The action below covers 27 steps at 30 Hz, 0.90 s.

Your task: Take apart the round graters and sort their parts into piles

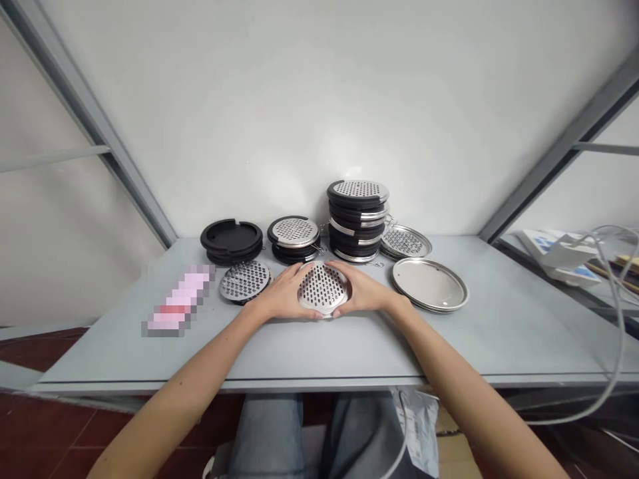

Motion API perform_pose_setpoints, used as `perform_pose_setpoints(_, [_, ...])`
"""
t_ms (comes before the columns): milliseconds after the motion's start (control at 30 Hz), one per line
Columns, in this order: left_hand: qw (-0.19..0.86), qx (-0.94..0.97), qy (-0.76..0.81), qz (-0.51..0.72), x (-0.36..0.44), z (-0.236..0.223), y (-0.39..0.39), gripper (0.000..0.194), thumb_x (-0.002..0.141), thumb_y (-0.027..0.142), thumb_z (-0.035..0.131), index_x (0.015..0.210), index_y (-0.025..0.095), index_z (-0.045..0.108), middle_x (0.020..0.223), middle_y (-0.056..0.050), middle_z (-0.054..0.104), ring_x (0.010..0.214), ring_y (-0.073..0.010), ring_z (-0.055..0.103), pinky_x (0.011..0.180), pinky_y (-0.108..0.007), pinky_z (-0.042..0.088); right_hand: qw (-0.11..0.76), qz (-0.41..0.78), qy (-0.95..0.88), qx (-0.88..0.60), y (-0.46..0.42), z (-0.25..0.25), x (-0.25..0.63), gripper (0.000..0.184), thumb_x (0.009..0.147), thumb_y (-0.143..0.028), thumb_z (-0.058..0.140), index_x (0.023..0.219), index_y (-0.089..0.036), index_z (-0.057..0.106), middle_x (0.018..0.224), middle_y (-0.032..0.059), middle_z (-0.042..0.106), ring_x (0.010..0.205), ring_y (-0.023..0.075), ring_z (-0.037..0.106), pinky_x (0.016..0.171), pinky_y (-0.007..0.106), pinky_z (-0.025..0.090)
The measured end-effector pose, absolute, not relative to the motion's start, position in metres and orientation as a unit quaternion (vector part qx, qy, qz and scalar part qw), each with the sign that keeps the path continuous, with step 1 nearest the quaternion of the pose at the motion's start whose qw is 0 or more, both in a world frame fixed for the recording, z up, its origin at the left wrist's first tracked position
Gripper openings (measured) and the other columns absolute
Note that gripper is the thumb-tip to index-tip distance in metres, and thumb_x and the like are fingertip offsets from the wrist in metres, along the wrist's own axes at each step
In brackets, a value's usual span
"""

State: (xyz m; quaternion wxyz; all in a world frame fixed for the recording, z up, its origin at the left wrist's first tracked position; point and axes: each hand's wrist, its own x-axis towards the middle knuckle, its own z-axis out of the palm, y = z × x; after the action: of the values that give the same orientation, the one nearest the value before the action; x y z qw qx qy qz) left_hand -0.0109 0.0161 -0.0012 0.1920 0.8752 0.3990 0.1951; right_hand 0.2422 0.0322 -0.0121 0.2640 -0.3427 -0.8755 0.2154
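The round metal disc in front of me (322,286) is silvery and shiny, its face pierced with rows of small dark slots. It sits between my palms near the middle of the worktop (319,352): my left hand (285,293) curves around one edge, my right hand (364,289) around the other, both holding it. Beyond rises a stack of black-rimmed discs (357,223); smooth, shallow metal plates (430,286) lie to the right.
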Motion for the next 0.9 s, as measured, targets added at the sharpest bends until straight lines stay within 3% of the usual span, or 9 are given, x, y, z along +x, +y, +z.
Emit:
perform_pose_setpoints(133, [0.172, 0.875, 0.395, 0.222, -0.007, -0.002, 0.014, 0.109, 0.056, 0.063, 0.075, 0.145, 0.022, 0.028, 0.144, -0.014, 0.04, 0.132, -0.0364, 0.037, 0.108, -0.051, 0.033, 0.242, 0.234, -0.873, -0.354, 0.031, -0.014, 0.241, 0.122, 0.042, -0.057, 0.084, 0.144, -0.014, 0.033, 0.148, 0.0214, 0.032, 0.135, 0.0374, 0.033, 0.111, 0.052, 0.027])
perform_pose_setpoints(233, [0.166, 0.875, 0.389, 0.235, -0.005, -0.001, 0.014, 0.106, 0.059, 0.064, 0.073, 0.145, 0.021, 0.029, 0.144, -0.013, 0.041, 0.131, -0.0353, 0.04, 0.107, -0.049, 0.034, 0.251, 0.241, -0.871, -0.345, 0.029, -0.011, 0.238, 0.12, 0.044, -0.056, 0.084, 0.144, -0.013, 0.033, 0.145, 0.0203, 0.037, 0.133, 0.0356, 0.038, 0.111, 0.05, 0.029])
perform_pose_setpoints(467, [0.195, 0.877, 0.385, 0.211, -0.009, -0.004, 0.018, 0.112, 0.057, 0.064, 0.074, 0.147, 0.018, 0.024, 0.148, -0.017, 0.034, 0.135, -0.0364, 0.033, 0.109, -0.051, 0.03, 0.313, 0.264, -0.848, -0.335, 0.028, -0.004, 0.236, 0.105, 0.052, -0.051, 0.083, 0.14, -0.014, 0.038, 0.138, 0.0167, 0.048, 0.125, 0.032, 0.047, 0.107, 0.047, 0.035])
perform_pose_setpoints(733, [0.218, 0.856, 0.385, 0.268, -0.005, 0.001, 0.015, 0.097, 0.068, 0.06, 0.069, 0.145, 0.018, 0.027, 0.148, -0.016, 0.033, 0.135, -0.0331, 0.034, 0.11, -0.049, 0.031, 0.392, 0.229, -0.837, -0.304, 0.026, 0.005, 0.235, 0.072, 0.062, -0.05, 0.077, 0.125, -0.021, 0.056, 0.129, 0.0128, 0.055, 0.121, 0.0303, 0.051, 0.105, 0.046, 0.037])
perform_pose_setpoints(900, [0.224, 0.842, 0.384, 0.306, -0.003, 0.004, 0.014, 0.092, 0.067, 0.058, 0.071, 0.141, 0.018, 0.035, 0.144, -0.015, 0.04, 0.131, -0.0325, 0.039, 0.109, -0.048, 0.032, 0.393, 0.244, -0.833, -0.304, 0.026, 0.005, 0.238, 0.066, 0.068, -0.059, 0.07, 0.122, -0.023, 0.06, 0.129, 0.0128, 0.055, 0.122, 0.0313, 0.05, 0.105, 0.047, 0.036])
